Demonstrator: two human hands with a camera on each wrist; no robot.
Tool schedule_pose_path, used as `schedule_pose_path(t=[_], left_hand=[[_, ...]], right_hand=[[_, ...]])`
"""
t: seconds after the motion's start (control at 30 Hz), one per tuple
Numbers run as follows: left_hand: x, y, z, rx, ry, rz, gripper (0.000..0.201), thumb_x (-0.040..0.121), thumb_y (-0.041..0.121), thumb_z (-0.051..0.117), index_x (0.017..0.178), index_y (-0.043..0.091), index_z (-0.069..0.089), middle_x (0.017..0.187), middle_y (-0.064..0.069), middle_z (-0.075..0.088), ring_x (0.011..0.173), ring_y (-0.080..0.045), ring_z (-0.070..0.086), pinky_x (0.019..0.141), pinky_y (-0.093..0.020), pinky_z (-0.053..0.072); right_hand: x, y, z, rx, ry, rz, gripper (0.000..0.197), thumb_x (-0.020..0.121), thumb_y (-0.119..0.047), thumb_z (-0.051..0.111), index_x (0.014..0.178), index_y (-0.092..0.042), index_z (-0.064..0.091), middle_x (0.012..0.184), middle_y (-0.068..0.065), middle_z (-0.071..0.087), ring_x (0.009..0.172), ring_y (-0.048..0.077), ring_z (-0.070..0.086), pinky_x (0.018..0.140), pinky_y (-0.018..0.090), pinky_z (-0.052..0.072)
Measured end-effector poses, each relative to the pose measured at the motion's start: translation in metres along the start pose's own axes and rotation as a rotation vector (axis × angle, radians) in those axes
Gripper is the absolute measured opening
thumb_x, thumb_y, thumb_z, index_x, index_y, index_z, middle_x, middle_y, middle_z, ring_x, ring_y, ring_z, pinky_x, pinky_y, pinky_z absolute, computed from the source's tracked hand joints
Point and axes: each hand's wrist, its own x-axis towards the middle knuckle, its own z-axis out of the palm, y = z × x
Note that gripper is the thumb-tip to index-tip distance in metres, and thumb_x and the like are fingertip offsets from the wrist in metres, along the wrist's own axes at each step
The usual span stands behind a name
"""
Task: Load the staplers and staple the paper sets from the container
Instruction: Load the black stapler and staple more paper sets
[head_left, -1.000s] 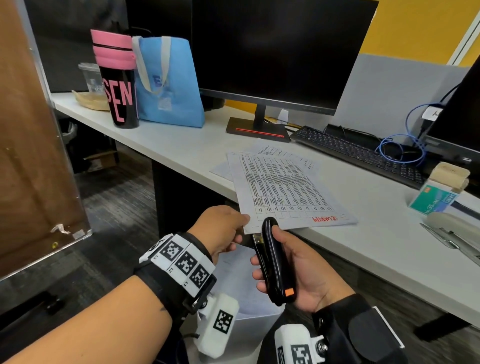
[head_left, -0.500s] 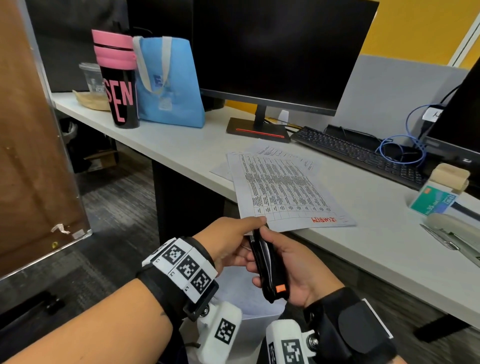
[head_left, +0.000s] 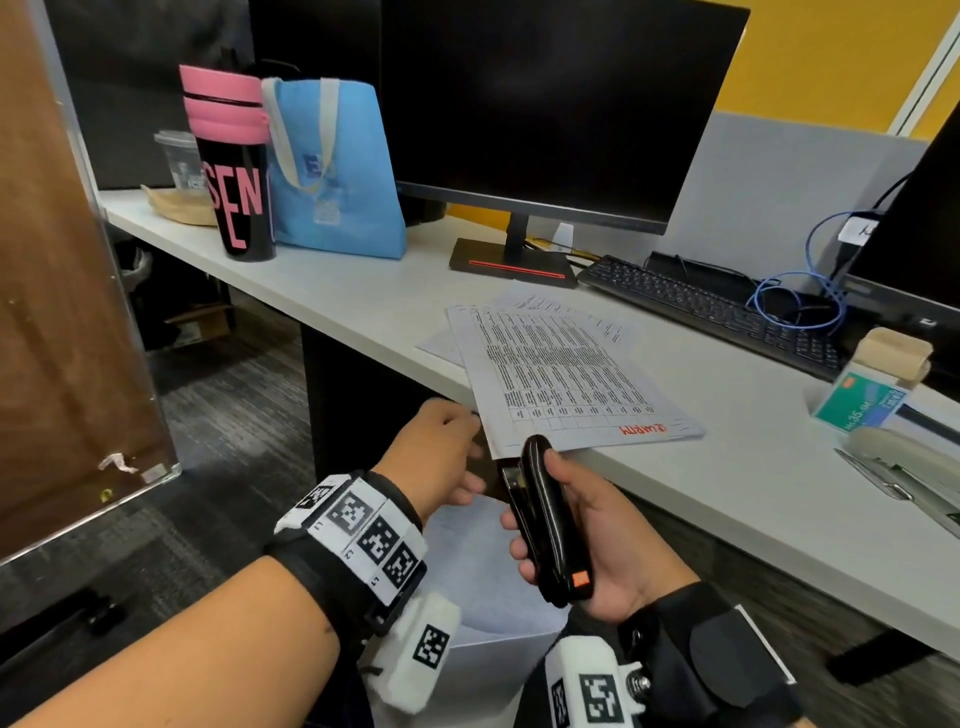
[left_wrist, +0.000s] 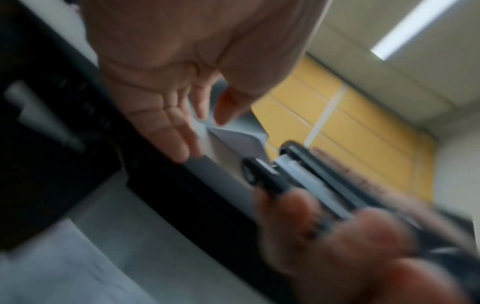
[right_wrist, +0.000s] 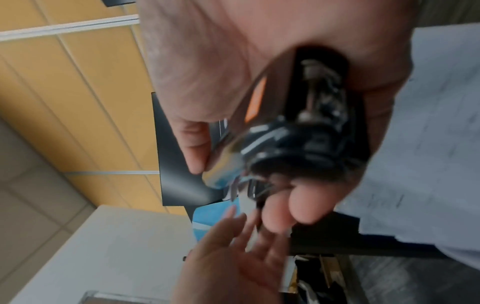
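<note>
A printed paper set (head_left: 561, 374) lies on the desk (head_left: 727, 467) with its near corner hanging over the front edge. My right hand (head_left: 537, 501) grips a black stapler (head_left: 545, 519) with an orange tab, nose up, just below that corner. In the right wrist view the stapler (right_wrist: 298, 123) sits in the palm with the fingers curled round it. My left hand (head_left: 475, 452) hovers beside the paper's corner with fingers straight and holds nothing; the blurred left wrist view shows its fingers (left_wrist: 182, 133) spread near the paper (left_wrist: 241, 142). A white container (head_left: 488, 597) with sheets stands below the hands.
A beige stapler (head_left: 914, 467) and a green staple box (head_left: 862, 405) lie at the desk's right. A keyboard (head_left: 717, 306), a monitor (head_left: 545, 104), a blue bag (head_left: 332, 171) and a pink-lidded tumbler (head_left: 231, 161) stand further back. A brown panel (head_left: 62, 312) is on the left.
My left hand has come off the stapler's nose, opened and shifted left. The right hand has lifted the stapler toward the paper's overhanging corner.
</note>
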Motion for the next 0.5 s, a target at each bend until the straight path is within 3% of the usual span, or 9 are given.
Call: schedule_pose_path(t=[0.07,0.13,0.2,0.27,0.33,0.37,0.43,0.5], left_hand=[[0.004,-0.006,-0.01,0.354,0.112,0.273,0.05,0.087,0.01,0.052,0.134,0.026,0.047,0.108,-0.002,0.055,0.076,-0.015,0.057,0.076,-0.036,0.054],[0.003,-0.007,-0.015,0.615,0.056,0.51,0.067,0.083,0.005,0.056,0.14,0.037,0.042,0.134,0.001,0.04,0.081,-0.01,0.05,0.085,-0.027,0.049],[0.004,-0.005,-0.015,0.736,-0.019,0.653,0.062,0.084,0.007,0.06,0.137,0.038,0.05,0.151,0.006,0.026,0.085,-0.006,0.047,0.087,-0.02,0.044],[0.008,-0.004,-0.014,0.771,-0.049,0.729,0.041,0.088,0.012,0.063,0.123,0.033,0.065,0.155,0.008,0.029,0.098,-0.007,0.053,0.088,-0.015,0.038],[0.011,-0.002,-0.012,0.72,-0.052,0.748,0.024,0.091,0.016,0.062,0.11,0.029,0.072,0.144,0.009,0.049,0.112,-0.007,0.056,0.091,-0.011,0.035],[0.011,-0.001,-0.011,0.674,-0.044,0.73,0.019,0.093,0.019,0.061,0.106,0.028,0.073,0.13,0.01,0.061,0.108,-0.005,0.059,0.093,-0.014,0.039],[0.009,0.005,-0.01,0.554,-0.021,0.633,0.013,0.095,0.026,0.058,0.097,0.024,0.071,0.085,0.008,0.072,0.076,-0.006,0.065,0.079,-0.026,0.051],[0.01,0.01,-0.009,0.394,0.003,0.523,0.015,0.096,0.026,0.058,0.089,0.019,0.068,0.055,0.003,0.06,0.048,-0.008,0.056,0.06,-0.024,0.048]], right_hand=[[-0.001,0.005,-0.003,-0.036,-0.011,0.033,0.054,0.08,-0.048,0.06,0.11,-0.003,0.059,0.08,0.016,0.06,0.059,0.025,0.056,0.051,0.03,0.047],[-0.001,0.01,-0.004,-0.091,-0.018,0.077,0.052,0.077,-0.046,0.061,0.107,-0.003,0.061,0.08,0.016,0.062,0.06,0.025,0.057,0.051,0.03,0.048],[0.0,0.014,-0.004,-0.118,-0.024,0.116,0.051,0.076,-0.044,0.063,0.105,-0.003,0.063,0.082,0.016,0.063,0.061,0.025,0.058,0.052,0.03,0.048],[0.002,0.016,-0.004,-0.131,-0.026,0.131,0.051,0.075,-0.044,0.064,0.105,-0.003,0.063,0.082,0.016,0.063,0.061,0.025,0.058,0.052,0.03,0.048],[0.003,0.017,-0.004,-0.135,-0.029,0.132,0.051,0.074,-0.043,0.064,0.105,-0.002,0.063,0.081,0.016,0.063,0.06,0.025,0.058,0.052,0.029,0.047],[0.003,0.016,-0.004,-0.135,-0.029,0.131,0.052,0.074,-0.043,0.064,0.105,-0.002,0.063,0.081,0.015,0.063,0.06,0.025,0.058,0.051,0.029,0.047],[0.003,0.016,-0.005,-0.126,-0.024,0.126,0.053,0.074,-0.044,0.064,0.107,-0.002,0.062,0.081,0.015,0.063,0.06,0.024,0.058,0.051,0.029,0.047],[0.004,0.015,-0.006,-0.108,-0.015,0.123,0.054,0.075,-0.044,0.064,0.11,-0.002,0.061,0.081,0.015,0.063,0.06,0.024,0.057,0.05,0.029,0.047]])
